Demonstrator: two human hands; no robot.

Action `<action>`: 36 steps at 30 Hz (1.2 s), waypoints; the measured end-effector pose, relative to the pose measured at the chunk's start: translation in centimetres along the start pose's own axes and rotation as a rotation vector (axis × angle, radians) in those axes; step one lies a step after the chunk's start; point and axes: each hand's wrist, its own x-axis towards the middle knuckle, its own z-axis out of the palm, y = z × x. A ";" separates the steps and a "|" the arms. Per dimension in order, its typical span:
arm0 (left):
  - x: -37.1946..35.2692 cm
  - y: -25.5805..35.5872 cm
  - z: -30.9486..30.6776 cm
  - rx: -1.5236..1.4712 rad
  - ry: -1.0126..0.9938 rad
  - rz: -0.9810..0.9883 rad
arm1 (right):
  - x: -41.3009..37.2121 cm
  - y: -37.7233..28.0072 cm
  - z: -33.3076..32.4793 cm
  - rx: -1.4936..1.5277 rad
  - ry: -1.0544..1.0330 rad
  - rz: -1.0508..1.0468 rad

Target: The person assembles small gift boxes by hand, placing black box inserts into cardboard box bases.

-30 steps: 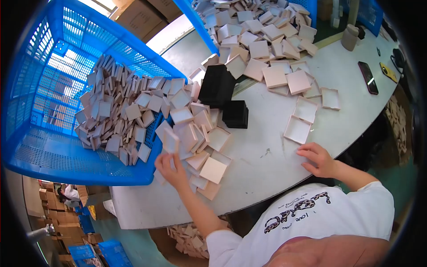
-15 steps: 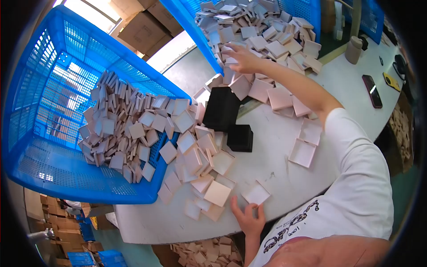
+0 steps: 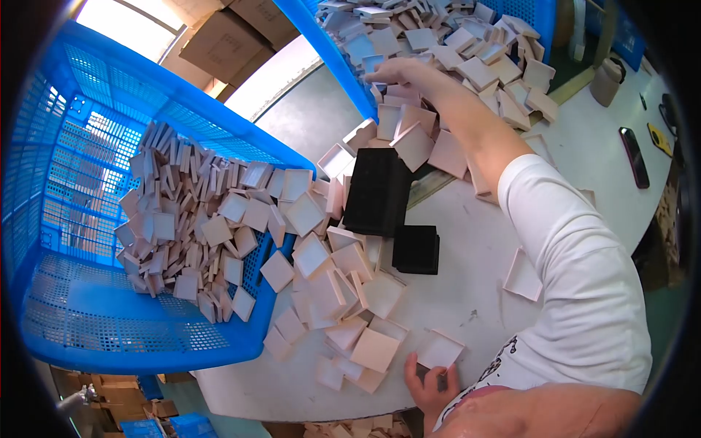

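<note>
My right hand [image 3: 396, 72] reaches among pale, shallow square box lids [image 3: 478, 73] heaped in the far blue basket. Its fingers are drawn together over a lid there, and I cannot tell what is in them. Near the table's front edge, my left hand [image 3: 431, 385] has its finger and thumb apart, with the inside of the hand in shadow. Right at its fingertips lies one lid [image 3: 441, 348], hollow side up. Beside that hand, more lids [image 3: 375, 351] lie in a loose, overlapping pile. A large black block [image 3: 377, 191] and a smaller black block [image 3: 416, 250] stand mid-table.
A big blue basket [image 3: 146, 350] lies tipped at the left, lids spilling from its mouth onto the white table [image 3: 467, 292]. Another lid [image 3: 523, 275] lies by my right sleeve. At the right are a phone [image 3: 634, 158], a yellow object [image 3: 659, 140] and a grey bottle [image 3: 606, 82]. Cardboard boxes [image 3: 223, 44] stand behind.
My view has shifted. My right fingers have drawn together among the lids, and the right arm now covers some lids on the table. My left hand has moved slightly along the nearby lid, which stays put.
</note>
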 end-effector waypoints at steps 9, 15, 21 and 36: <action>0.8 0.2 -0.4 0.051 -0.019 0.107 | -12.4 4.5 -2.8 -0.253 -0.136 0.033; 0.5 -0.3 0.1 0.072 -0.003 0.133 | -19.8 8.0 -2.9 -0.300 -0.077 -0.153; 0.7 -0.1 0.3 0.054 0.037 0.146 | -27.1 10.2 -1.5 -0.203 -0.055 -0.327; 0.4 -0.7 0.3 0.088 0.014 0.223 | -37.4 -2.2 10.8 0.200 0.248 -0.717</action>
